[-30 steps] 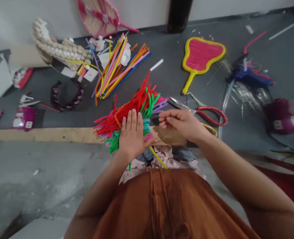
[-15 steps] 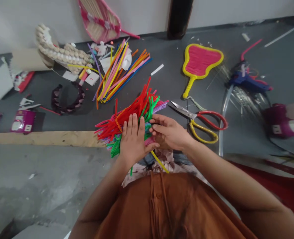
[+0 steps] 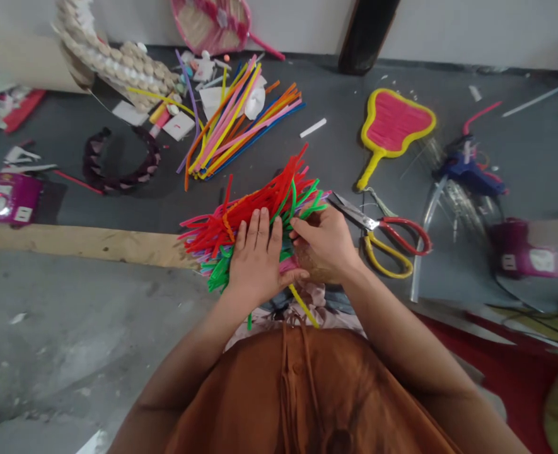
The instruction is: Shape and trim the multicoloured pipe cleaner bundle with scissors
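A thick bundle of red pipe cleaners (image 3: 272,194) lies at the front of the table, with purple and pink ones among it and an orange one twisted around its left part. My left hand (image 3: 257,252) rests flat on the bundle, fingers stretched out. At the right end, my right hand (image 3: 328,243) has thumb and fingers closed around green pipe cleaners (image 3: 294,198), whose tips stick out past the fingers. Below the hands, a yellow pipe cleaner (image 3: 303,306) hangs over the edge. Scissors (image 3: 377,226) with red and yellow handles lie right beside my right hand.
Behind the bundle is a loose pile of coloured pipe cleaners (image 3: 241,129). A pink and yellow hand fan (image 3: 398,123) and a blue glue gun (image 3: 472,170) lie to the right. At left are a dark headband (image 3: 122,180) and a purple box (image 3: 11,197).
My right hand has turned and closed around the green pipe cleaners at the bundle's right end. My left hand stays flat on the bundle. The view has shifted slightly.
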{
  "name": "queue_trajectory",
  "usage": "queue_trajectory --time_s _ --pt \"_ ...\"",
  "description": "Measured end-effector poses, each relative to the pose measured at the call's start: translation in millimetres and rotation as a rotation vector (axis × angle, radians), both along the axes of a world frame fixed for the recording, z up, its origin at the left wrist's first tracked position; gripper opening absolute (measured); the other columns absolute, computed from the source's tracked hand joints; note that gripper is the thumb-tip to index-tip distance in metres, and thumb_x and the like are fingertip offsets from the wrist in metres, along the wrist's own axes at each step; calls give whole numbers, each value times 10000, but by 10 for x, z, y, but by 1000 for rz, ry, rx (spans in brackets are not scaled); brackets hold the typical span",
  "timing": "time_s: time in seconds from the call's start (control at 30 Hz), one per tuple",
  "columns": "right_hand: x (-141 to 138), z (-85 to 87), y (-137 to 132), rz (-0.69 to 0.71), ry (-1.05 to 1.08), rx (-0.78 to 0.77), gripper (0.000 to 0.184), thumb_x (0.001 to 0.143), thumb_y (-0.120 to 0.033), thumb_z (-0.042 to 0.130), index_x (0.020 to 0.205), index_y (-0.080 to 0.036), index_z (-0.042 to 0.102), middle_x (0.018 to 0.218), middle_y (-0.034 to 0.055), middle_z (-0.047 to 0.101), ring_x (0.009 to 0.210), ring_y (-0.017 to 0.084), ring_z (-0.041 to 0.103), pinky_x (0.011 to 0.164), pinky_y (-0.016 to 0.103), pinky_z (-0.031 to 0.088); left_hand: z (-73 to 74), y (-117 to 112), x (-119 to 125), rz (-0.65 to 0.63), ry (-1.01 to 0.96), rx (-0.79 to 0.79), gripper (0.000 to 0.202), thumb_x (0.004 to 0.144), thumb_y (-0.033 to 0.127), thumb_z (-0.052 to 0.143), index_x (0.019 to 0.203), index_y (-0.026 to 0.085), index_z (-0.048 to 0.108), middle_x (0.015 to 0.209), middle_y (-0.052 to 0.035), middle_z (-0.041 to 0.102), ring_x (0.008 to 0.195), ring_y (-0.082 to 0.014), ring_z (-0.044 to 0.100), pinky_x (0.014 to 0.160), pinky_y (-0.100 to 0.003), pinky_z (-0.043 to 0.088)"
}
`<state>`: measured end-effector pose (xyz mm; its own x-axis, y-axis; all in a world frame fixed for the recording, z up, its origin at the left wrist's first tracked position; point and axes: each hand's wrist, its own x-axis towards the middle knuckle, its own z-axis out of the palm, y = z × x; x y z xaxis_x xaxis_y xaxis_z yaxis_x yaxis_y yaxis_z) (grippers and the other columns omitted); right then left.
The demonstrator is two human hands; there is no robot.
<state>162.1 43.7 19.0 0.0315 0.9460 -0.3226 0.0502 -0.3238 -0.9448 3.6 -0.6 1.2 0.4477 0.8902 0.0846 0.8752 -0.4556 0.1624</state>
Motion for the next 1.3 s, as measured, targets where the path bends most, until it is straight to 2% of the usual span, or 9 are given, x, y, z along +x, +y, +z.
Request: queue_trajectory --time_s 0.13,0.33,0.4,0.53,0.63,0.77,0.87,1.07,1.3 --pt "81 -15 0 1 3 -53 236 728 -368 737 832 -185 633 651 -22 654 595 135 649 596 269 546 7 -2 4 -5 10 7 1098 800 810 475 1512 -13 330 1584 -334 253 1498 -436 221 1198 -570 180" --pt "92 -49 -55 131 -851 208 176 880 -320 599 809 -186 687 730 53 707 692 203 659 652 303 454 37 4 29 13 11 -49 1088 783 797 527 1499 -5 363 1597 -323 229 1508 -429 196 1207 -576 150" --pt "102 -50 -63 181 -981 223 178 900 -311 575 850 -180 685 796 76 718 715 217 656 657 308 436 36 6 31 16 6 -60 1094 779 797 533 1500 -7 357 1597 -325 225 1509 -431 189 1207 -580 145" --pt "284 -21 -73 270 -862 241 160 890 -292 597 969 -187 688 830 60 707 729 208 636 671 306 449 7 4 16 19 -17 -49 1138 774 814 513 1521 -18 299 1594 -336 217 1512 -429 176 1206 -586 143" --pt "416 6 -102 357 -923 351 229 890 -179 524 1011 -180 719 946 97 702 854 236 630 764 341 470 -8 1 -7 19 -35 -34 1163 766 828 504 1537 -9 263 1595 -341 207 1517 -425 162 1205 -587 146" --pt "375 26 -51 420 -1027 433 387 937 -135 416 1191 -166 706 1091 139 700 959 278 594 848 388 457 8 -3 -37 -8 -39 -24 1022 801 771 537 1553 118 311 1639 -281 127 1520 -434 134 1199 -594 161" --pt "314 16 90 440 -1006 507 403 955 -116 384 1192 -141 709 1143 136 696 994 273 568 930 395 427 21 1 -46 -33 -22 -35 919 809 759 540 1529 209 389 1664 -229 63 1517 -449 125 1192 -606 170" --pt "372 9 238 652 -1009 601 344 933 -125 448 1174 -146 693 1144 135 681 1048 289 501 914 415 370 -4 17 -43 -1 10 -10 1053 811 781 499 1534 37 320 1613 -326 167 1514 -445 150 1195 -593 172" --pt "351 75 252 779 -1020 553 308 884 -163 552 1175 -165 653 1193 131 661 1117 308 480 822 399 303 -15 33 -64 -12 -12 4 1080 840 798 398 1520 -34 292 1589 -354 209 1520 -428 141 1201 -578 167"
